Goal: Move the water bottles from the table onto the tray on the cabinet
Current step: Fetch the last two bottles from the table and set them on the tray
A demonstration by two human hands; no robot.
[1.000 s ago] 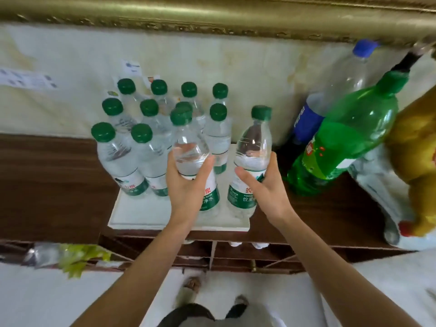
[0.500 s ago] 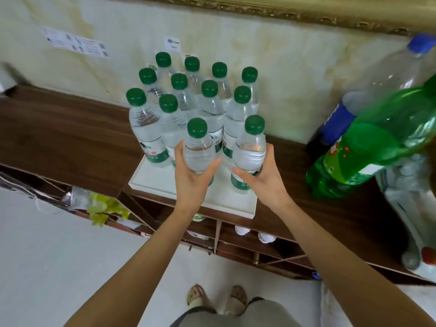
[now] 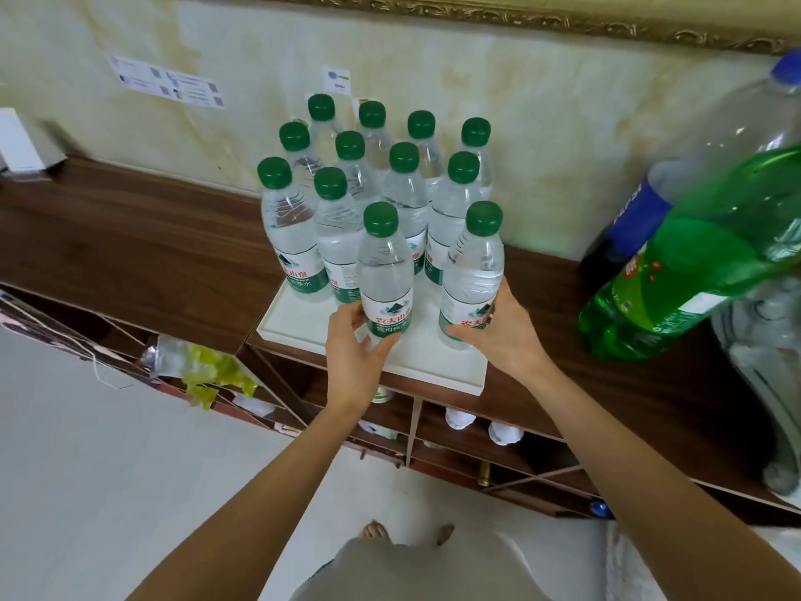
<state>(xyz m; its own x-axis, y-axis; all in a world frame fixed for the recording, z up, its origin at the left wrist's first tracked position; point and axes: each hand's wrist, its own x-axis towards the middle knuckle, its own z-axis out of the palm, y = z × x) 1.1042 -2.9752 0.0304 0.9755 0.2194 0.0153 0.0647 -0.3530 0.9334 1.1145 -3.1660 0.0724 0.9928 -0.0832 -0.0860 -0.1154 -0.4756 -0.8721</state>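
Observation:
Several clear water bottles with green caps stand packed on the white tray (image 3: 437, 366) on the dark wooden cabinet (image 3: 130, 249). Two more stand in front of them near the tray's front edge. My left hand (image 3: 353, 347) curls round the label end of the front left bottle (image 3: 383, 271), thumb on its right side. The front right bottle (image 3: 473, 271) is held low down by my right hand (image 3: 498, 336), fingers behind it and thumb in front. Both bottles are upright with their bases on the tray.
A big green soda bottle (image 3: 693, 271) and a blue-labelled clear one (image 3: 676, 175) stand right of the tray. The wall runs close behind the bottles. Open cabinet shelves below hold small items. A white box (image 3: 19, 143) sits far left on the cabinet top.
The two held bottles have come down from in front of the group onto the tray's front row. My hands now sit lower on them, at the labels.

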